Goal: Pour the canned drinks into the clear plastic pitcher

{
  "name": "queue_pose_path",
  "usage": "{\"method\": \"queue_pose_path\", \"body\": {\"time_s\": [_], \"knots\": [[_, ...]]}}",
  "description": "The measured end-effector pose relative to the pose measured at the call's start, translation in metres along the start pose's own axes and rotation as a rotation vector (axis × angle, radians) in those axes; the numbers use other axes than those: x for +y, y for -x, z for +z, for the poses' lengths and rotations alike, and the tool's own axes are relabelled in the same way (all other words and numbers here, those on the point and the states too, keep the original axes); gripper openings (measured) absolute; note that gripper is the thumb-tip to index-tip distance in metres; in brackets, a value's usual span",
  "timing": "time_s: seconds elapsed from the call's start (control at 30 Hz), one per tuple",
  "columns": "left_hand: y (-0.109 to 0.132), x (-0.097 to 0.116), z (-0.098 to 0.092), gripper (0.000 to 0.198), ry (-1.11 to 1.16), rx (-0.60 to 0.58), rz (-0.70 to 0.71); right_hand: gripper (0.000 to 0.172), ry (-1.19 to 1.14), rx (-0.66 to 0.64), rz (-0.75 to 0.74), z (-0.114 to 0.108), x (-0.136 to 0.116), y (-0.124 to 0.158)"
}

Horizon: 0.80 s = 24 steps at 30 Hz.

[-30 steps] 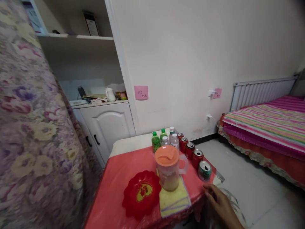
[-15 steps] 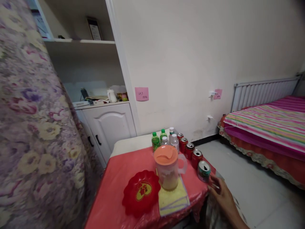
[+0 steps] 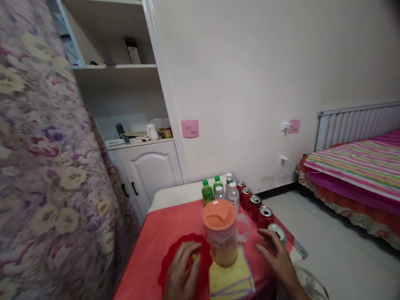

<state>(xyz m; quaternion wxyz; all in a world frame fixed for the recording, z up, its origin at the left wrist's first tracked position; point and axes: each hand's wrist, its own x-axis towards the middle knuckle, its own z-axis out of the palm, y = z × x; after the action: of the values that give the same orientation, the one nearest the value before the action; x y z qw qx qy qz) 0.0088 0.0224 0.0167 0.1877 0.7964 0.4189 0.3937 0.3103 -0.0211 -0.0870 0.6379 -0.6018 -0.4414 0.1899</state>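
Observation:
My left hand (image 3: 183, 271) hovers over the red scalloped plate (image 3: 166, 259). Its fingers curve with the thumb apart, and the plate's yellow print shows through the gap. Between my hands stands a clear plastic pitcher (image 3: 223, 246) with an orange lid (image 3: 219, 214), upright on a yellow cloth (image 3: 231, 279). To the right of its handle (image 3: 245, 228), my right hand (image 3: 276, 256) is open with fingers spread, touching nothing that I can make out. Behind that hand, a green-and-silver can (image 3: 277, 231) is partly hidden.
Red cans (image 3: 265, 216) line the table's right edge. Green-capped bottles (image 3: 207, 193) and clear white-capped bottles (image 3: 233, 196) stand behind the pitcher. A red plastic sheet (image 3: 150, 241) covers most of the table. A floral curtain (image 3: 56, 166) hangs at left; a bed (image 3: 359, 166) stands at right.
My left hand has come into view over the plate. My right hand has moved left from beside the green can toward the pitcher's handle. The view has shifted slightly.

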Motion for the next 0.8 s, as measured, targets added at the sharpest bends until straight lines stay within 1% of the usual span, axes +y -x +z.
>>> {"method": "queue_pose_path", "body": {"time_s": [0.03,0.1,0.17,0.27,0.33,0.4,0.5,0.63,0.7,0.8], "knots": [[-0.017,0.011,-0.002,0.027,-0.008,0.002,0.031,0.046,-0.010,-0.020,-0.028,0.006,-0.004,-0.008],[-0.048,0.031,-0.002,0.028,-0.028,-0.047,0.119,0.044,-0.049,-0.087,-0.063,0.016,-0.012,-0.024],[-0.075,0.045,0.001,0.030,-0.063,-0.142,0.158,0.040,-0.110,-0.169,-0.069,0.025,-0.015,-0.036],[-0.106,0.051,0.009,0.031,-0.152,-0.304,0.155,0.036,-0.222,-0.293,-0.054,0.037,-0.014,-0.051],[-0.121,0.050,0.013,0.033,-0.197,-0.371,0.145,0.036,-0.301,-0.363,-0.029,0.045,-0.012,-0.058],[-0.131,0.047,0.015,0.034,-0.224,-0.401,0.144,0.036,-0.367,-0.409,0.002,0.051,-0.010,-0.061],[-0.139,0.046,0.015,0.029,-0.248,-0.439,0.166,0.037,-0.418,-0.448,0.030,0.058,-0.012,-0.061],[-0.142,0.047,0.012,0.021,-0.265,-0.492,0.220,0.039,-0.430,-0.435,0.038,0.063,-0.016,-0.060],[-0.145,0.045,0.013,0.017,-0.274,-0.511,0.253,0.043,-0.424,-0.434,0.051,0.064,-0.016,-0.061],[-0.150,0.039,0.015,0.024,-0.277,-0.539,0.310,0.047,-0.429,-0.446,0.067,0.065,-0.014,-0.063]]}}
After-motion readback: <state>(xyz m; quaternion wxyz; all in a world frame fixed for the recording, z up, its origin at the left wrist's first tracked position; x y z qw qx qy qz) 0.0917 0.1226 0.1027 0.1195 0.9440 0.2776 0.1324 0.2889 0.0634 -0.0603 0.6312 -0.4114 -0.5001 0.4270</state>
